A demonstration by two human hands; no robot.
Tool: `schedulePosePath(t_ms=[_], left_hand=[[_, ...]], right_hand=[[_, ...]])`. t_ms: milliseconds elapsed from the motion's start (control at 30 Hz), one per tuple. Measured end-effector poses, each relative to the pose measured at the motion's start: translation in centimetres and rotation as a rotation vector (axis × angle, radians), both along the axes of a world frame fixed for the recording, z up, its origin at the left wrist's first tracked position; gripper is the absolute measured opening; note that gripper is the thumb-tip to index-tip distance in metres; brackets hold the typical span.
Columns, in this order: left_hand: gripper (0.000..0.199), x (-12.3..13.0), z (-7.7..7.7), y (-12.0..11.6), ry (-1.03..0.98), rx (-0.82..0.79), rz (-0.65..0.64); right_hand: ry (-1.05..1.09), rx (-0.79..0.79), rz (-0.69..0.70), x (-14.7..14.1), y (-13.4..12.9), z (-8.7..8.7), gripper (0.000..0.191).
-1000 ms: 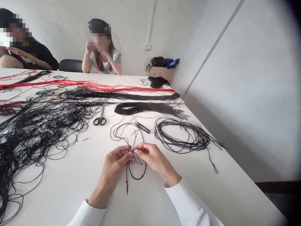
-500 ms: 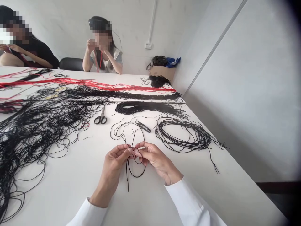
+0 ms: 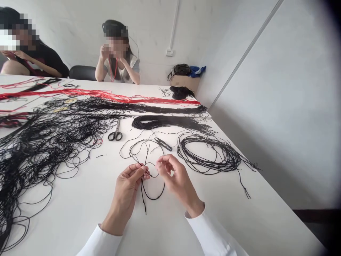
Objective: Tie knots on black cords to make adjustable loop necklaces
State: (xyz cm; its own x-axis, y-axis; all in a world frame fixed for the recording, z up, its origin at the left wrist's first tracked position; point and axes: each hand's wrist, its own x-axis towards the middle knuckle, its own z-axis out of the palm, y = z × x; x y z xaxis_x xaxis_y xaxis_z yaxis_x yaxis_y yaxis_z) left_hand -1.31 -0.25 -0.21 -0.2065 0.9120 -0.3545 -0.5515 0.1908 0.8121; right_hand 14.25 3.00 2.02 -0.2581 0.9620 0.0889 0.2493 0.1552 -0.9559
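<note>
My left hand point(image 3: 126, 188) pinches a black cord point(image 3: 153, 199); my right hand point(image 3: 176, 181) stands open, holding nothing, over the white table point(image 3: 80, 213), with scissors point(image 3: 118, 126) beyond.

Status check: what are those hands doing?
Left hand pinching black cord. Right hand open, raised beside it. Black thread snips lying just beyond.

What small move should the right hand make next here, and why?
Probably the right hand should pinch the black cord beside the left hand: it is open and off the cord, while the left hand alone grips it.
</note>
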Motion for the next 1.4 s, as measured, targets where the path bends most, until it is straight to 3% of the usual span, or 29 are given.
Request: schedulePosePath(t_ms=[100,267,567,767,867,1000,1067,1133,1200,1267,1300,1400], left_hand=[[0.033,0.0,0.0,0.0,-0.018,-0.005,0.032],[0.030,0.1,0.0,0.0,-0.052,0.000,0.033],[0.017,-0.7,0.4,0.3,-0.069,-0.033,0.220],[0.016,-3.1,0.4,0.8,0.026,0.043,0.440],[0.025,-4.3,0.9,0.8,0.127,0.028,0.515],[0.053,-5.7,1.9,0.3,0.586,-0.086,0.392],[0.043,-6.2,2.1,0.1,0.876,-0.156,0.374],[0.026,-6.1,2.1,0.0,0.995,-0.189,0.332],[0.039,-5.1,1.8,0.0,0.870,-0.172,0.129],[0.052,-3.4,1.6,0.1,0.563,-0.124,-0.160],[0.051,-2.4,1.5,0.0,0.439,-0.094,-0.243],[0.045,0.3,1.4,0.0,0.116,-0.016,-0.305]], right_hand=[[-0.175,0.180,0.036,-0.4,-0.5,-0.2,0.015],[-0.230,0.200,0.073,-0.5,-0.4,-0.9,0.014],[-0.199,0.036,-0.004,0.3,0.4,-0.7,0.019],[-0.157,-0.072,-0.039,0.9,0.7,-0.9,0.024],[-0.119,-0.135,-0.047,1.0,0.8,-1.0,0.026],[-0.015,-0.236,-0.022,0.9,0.8,-0.9,0.029],[0.091,-0.275,0.005,0.7,0.8,-0.8,0.029],[0.194,-0.301,0.017,0.4,0.7,-0.6,0.030],[0.272,-0.326,0.018,0.2,0.7,-0.3,0.030],[0.343,-0.345,0.027,0.1,0.6,0.0,0.030],[0.378,-0.359,0.035,0.0,0.5,0.1,0.030],[0.476,-0.414,0.074,-0.1,0.3,0.6,0.030]])
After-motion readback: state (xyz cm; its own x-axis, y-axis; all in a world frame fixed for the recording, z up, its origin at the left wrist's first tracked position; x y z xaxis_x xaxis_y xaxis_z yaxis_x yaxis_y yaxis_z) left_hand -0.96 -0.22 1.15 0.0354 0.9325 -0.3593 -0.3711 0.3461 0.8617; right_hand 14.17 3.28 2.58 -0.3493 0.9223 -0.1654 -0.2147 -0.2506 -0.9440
